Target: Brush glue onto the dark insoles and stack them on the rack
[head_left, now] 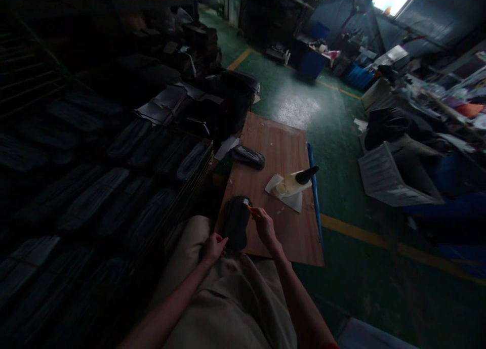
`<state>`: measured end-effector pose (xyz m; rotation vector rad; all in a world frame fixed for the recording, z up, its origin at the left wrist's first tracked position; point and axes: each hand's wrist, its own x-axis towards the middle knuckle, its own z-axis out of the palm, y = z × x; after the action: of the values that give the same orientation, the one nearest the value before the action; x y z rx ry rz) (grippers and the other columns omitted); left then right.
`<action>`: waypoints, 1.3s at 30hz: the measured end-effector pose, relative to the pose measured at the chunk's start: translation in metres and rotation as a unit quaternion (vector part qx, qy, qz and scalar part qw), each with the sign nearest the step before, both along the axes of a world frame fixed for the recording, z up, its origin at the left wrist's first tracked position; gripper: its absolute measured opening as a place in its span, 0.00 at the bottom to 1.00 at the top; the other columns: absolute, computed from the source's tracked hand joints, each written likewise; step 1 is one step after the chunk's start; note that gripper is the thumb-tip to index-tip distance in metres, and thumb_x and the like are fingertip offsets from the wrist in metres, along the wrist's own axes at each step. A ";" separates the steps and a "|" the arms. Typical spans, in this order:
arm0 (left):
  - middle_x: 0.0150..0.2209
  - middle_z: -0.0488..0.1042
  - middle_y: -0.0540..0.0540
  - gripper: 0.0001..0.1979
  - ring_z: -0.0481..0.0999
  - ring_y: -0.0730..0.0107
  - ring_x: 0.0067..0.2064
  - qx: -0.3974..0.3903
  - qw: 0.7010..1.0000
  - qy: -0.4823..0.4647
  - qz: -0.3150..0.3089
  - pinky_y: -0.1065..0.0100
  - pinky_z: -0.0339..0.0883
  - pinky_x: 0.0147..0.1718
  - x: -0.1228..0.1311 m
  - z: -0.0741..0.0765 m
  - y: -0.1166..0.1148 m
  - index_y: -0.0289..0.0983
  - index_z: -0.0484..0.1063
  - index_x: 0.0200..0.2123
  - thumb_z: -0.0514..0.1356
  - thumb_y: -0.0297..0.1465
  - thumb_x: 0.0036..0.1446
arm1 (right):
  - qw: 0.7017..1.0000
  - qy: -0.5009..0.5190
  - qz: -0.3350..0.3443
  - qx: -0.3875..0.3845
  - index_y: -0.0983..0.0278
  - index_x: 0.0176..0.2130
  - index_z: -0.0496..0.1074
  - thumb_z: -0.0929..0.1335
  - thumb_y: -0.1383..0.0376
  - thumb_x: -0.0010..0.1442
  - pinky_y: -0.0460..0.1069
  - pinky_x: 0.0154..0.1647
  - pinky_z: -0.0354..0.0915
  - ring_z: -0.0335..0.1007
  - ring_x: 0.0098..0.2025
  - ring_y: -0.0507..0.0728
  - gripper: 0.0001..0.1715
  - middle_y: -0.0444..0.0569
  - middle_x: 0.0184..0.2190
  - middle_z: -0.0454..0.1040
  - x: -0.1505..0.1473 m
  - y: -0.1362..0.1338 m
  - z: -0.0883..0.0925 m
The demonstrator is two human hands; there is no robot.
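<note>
A dark, sole-shaped piece (pixel 236 225), perhaps a stack of insoles, lies at the near left of a wooden board (pixel 286 136). My left hand (pixel 215 247) is closed at its lower left edge, with fingers and thumb pinching there. In my right hand (pixel 262 223) is a small orange-handled brush (pixel 249 208), gripped like a pen. Its tip meets a whitish spot near the far end of the dark piece. Farther up the board rests a bundle of grey-black soles (pixel 248 157). A pale container with a black top (pixel 294 183) lies tilted on white paper (pixel 292 201).
Stacks of bundled dark soles (pixel 94 187) fill the left side, close to the board. To the right stands a white bin (pixel 397 174) beside heaped material. Blue crates (pixel 313 60) sit on the green floor (pixel 341 278) farther back. A blue strip (pixel 316 197) runs along the board's right edge.
</note>
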<state>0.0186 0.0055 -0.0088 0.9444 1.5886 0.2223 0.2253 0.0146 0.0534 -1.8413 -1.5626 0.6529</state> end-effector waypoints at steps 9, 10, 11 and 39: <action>0.18 0.67 0.56 0.09 0.70 0.75 0.17 0.003 1.000 -0.014 -0.002 0.76 0.60 0.16 -0.002 0.004 0.000 0.38 0.61 0.29 0.58 0.30 0.61 | 0.996 0.030 0.045 -0.074 0.61 0.46 0.71 0.61 0.64 0.64 0.47 0.37 0.67 0.73 0.38 0.55 0.14 0.51 0.41 0.75 -0.024 -0.068 0.020; 0.18 0.67 0.56 0.09 0.70 0.75 0.17 0.003 1.000 -0.016 0.000 0.76 0.60 0.16 -0.003 0.003 -0.001 0.37 0.61 0.29 0.58 0.30 0.61 | 0.994 0.036 0.051 -0.084 0.61 0.46 0.71 0.61 0.65 0.63 0.47 0.37 0.67 0.73 0.38 0.55 0.14 0.51 0.40 0.75 -0.028 -0.075 0.022; 0.18 0.68 0.55 0.09 0.71 0.75 0.17 0.003 1.000 -0.017 0.001 0.76 0.61 0.16 -0.003 0.002 -0.001 0.37 0.62 0.29 0.58 0.30 0.61 | 0.993 0.042 0.058 -0.094 0.61 0.46 0.71 0.62 0.66 0.62 0.48 0.37 0.67 0.73 0.38 0.55 0.14 0.50 0.40 0.75 -0.031 -0.081 0.025; 0.18 0.68 0.55 0.08 0.72 0.74 0.18 0.006 1.000 -0.027 0.006 0.76 0.61 0.17 -0.006 0.005 0.000 0.37 0.63 0.28 0.57 0.27 0.60 | 0.999 0.019 -0.032 0.014 0.62 0.45 0.72 0.59 0.66 0.63 0.49 0.38 0.67 0.73 0.38 0.56 0.16 0.51 0.41 0.74 -0.016 0.021 -0.001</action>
<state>0.0126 0.0051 -0.0039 0.9308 1.5441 0.2635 0.2094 0.0352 0.0525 -1.8384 -1.4755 0.6302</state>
